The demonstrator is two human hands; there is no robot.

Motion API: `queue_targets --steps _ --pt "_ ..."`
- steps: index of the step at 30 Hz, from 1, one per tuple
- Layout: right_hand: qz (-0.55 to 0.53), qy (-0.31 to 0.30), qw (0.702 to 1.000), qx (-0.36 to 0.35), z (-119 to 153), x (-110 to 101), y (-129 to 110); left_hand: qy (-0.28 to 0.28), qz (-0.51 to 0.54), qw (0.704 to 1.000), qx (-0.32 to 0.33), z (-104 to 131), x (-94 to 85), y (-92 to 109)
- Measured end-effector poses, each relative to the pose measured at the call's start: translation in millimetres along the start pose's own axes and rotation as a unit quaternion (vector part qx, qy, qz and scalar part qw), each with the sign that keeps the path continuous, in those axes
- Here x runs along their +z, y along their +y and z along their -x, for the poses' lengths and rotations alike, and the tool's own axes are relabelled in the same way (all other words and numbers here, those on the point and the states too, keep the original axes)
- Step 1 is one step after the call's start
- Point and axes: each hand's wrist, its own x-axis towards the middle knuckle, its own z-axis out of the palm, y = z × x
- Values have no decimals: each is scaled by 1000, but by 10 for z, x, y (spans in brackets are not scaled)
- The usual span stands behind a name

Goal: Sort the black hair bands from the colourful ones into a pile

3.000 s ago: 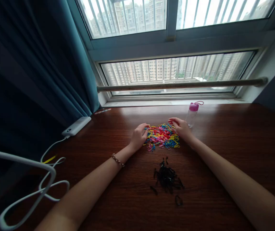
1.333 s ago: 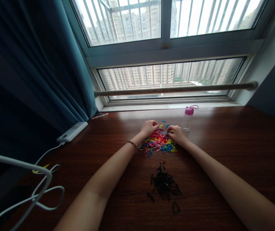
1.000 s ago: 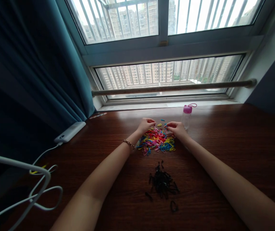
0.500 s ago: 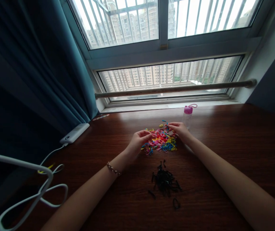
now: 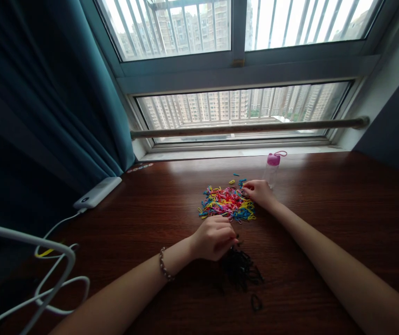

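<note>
The pile of coloured bands (image 5: 225,202), a loose, tangled heap of small loops in red, pink, yellow and blue, lies flat on the wooden counter (image 5: 325,223). Just beyond its far edge are a small yellow band (image 5: 232,182) and, farther toward the window, a short blue piece (image 5: 236,175).

The right hand (image 5: 260,193) is at the pile's far right edge, thumb and forefinger drawn together beside some blue bands; whether it grips one cannot be told. The left hand (image 5: 214,238) is between the coloured pile and the pile of black bands (image 5: 242,269), over the black pile's far left edge. Its fingers are curled in with the tips together; what, if anything, is between them is too small to tell. One black loop (image 5: 256,302) lies apart on the near side of the black pile.

A beaded bracelet (image 5: 164,265) circles the left wrist. Just beyond the right hand, a clear bottle with a pink lid (image 5: 272,160) stands upright. Well to the left, a white power bank (image 5: 97,192) lies by the blue curtain (image 5: 91,102), a white cable (image 5: 55,228) plugged into its near end. A rail (image 5: 248,129) crosses in front of the window (image 5: 237,60).
</note>
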Motion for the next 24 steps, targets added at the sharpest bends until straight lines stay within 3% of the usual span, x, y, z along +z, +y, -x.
queue_targets --steps 3,7,9,13,18,24 --pt "56 -15 996 -61 30 -14 -83 -31 -37 997 54 -1 19 28" --pt "19 -121 988 -90 33 -26 -145 -65 -66 992 86 -18 4 64" --pt "7 -154 984 -91 25 -16 -134 -70 -67 991 95 -24 -3 76" --pt "-56 -151 986 -44 -7 9 -64 -46 -56 993 88 -15 -36 37" --pt "-198 -158 967 34 -49 -27 -15 39 -55 996 -52 41 -130 -201" --pt "-292 -198 933 79 -71 -93 -41 124 -48 971 -198 96 -104 -420"
